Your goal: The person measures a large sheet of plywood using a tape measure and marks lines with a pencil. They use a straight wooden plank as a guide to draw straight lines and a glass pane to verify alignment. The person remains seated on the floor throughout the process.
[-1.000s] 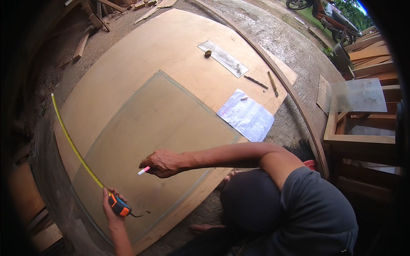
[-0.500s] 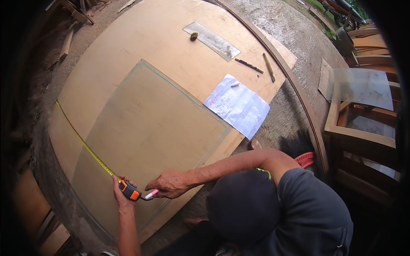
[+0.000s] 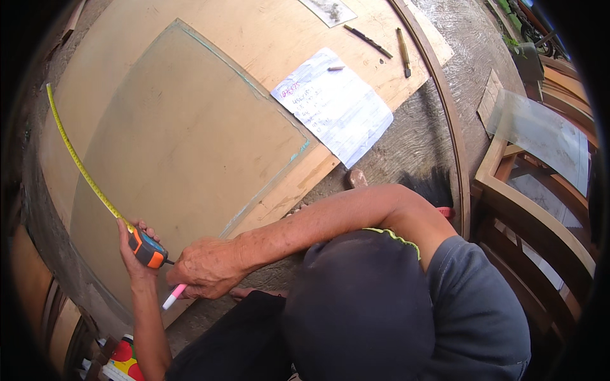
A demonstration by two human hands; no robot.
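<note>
Now closer together than earlier: left hand (image 3: 134,260) clamped around tape measure (image 3: 147,249), right hand (image 3: 206,269) around marker (image 3: 174,296).

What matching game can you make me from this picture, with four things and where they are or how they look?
Things:
1. Tape measure
2. Marker
3. Paper
4. Big glass sheet

Places and looks:
A. Pink and white, in the right hand
B. See-through, flat on the wooden board
C. Held in the left hand
D. Has writing and a small stub on it

Right pairs: 1-C, 2-A, 3-D, 4-B
</note>
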